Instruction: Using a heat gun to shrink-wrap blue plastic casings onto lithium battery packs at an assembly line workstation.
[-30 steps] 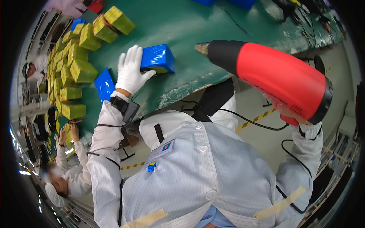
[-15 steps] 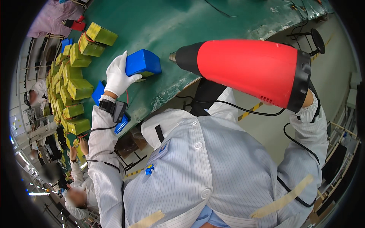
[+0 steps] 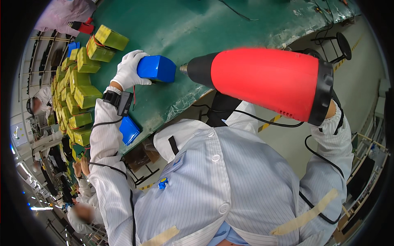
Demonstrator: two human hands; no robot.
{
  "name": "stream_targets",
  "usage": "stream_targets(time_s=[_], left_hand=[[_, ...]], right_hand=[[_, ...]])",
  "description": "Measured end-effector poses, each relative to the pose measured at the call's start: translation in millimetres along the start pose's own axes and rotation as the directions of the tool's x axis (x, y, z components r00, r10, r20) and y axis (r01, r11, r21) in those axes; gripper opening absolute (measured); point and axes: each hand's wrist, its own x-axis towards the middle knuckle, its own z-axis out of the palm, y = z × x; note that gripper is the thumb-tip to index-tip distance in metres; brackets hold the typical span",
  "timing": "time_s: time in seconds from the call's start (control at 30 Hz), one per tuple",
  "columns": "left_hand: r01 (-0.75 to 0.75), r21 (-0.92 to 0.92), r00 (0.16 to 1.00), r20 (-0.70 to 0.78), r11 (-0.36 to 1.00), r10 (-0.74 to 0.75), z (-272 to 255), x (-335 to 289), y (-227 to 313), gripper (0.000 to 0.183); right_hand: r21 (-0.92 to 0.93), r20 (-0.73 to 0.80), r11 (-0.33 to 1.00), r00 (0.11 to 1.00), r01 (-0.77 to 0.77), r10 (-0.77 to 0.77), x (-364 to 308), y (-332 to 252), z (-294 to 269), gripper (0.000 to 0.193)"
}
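Observation:
In my gloved left hand (image 3: pixel 129 69) is a block wrapped in shiny blue film (image 3: pixel 158 69), apparently a battery pack, with fingers behind and thumb along its near side. A thin red wire (image 3: pixel 134 96) hangs below that hand. A big red heat gun (image 3: pixel 264 84) with a black front and rear is held up on the right. Its metal nozzle (image 3: pixel 183 69) points left at the block's right end, a small gap away. My right hand (image 3: pixel 331 110) is mostly hidden behind the gun; only skin near the wrist shows, and the gun's handle is out of sight.
Many yellow-green blocks (image 3: pixel 87 96) are stacked along the left of the green table (image 3: pixel 184 28). Blue film pieces (image 3: pixel 129 131) lie near its front edge. Another red heat gun (image 3: pixel 84 27) lies far left. A black cable (image 3: pixel 262 121) hangs below my gun. A co-worker (image 3: pixel 84 213) is at lower left.
My left hand has turned the block, so its yellow-green underside no longer shows, and the fingers have shifted round its left end. The heat gun has dropped slightly and moved a little left.

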Motion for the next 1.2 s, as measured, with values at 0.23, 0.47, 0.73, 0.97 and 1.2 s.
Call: stream_targets(time_s=[0.23, 0.47, 0.73, 0.97, 1.2], left_hand=[[-0.002, -0.046, 0.999, -0.032, 0.999, 0.000, 5, -2, -1, 0.094], [-0.016, -0.031, 0.999, -0.050, 0.999, 0.014, 6, -1, -3, 0.095], [-0.014, -0.023, 0.999, -0.040, 1.000, 0.014, 6, -1, -3, 0.095], [-0.001, -0.032, 1.000, -0.029, 0.999, 0.000, 7, -2, -3, 0.094], [-0.024, -0.031, 1.000, -0.001, 0.999, 0.024, 0, -2, -4, 0.094]], right_hand=[[-0.011, 0.011, 1.000, 1.000, 0.000, 0.000, 2, -2, 3, 0.041], [-0.023, 0.018, 1.000, 1.000, -0.002, 0.003, 6, -4, 6, 0.041], [-0.035, 0.033, 0.999, 0.999, 0.005, -0.004, 9, -5, 12, 0.041], [-0.032, 0.035, 0.999, 0.999, 0.004, -0.003, 5, -5, 8, 0.041], [-0.030, 0.036, 1.000, 0.999, 0.002, -0.001, 2, -7, 6, 0.041]])
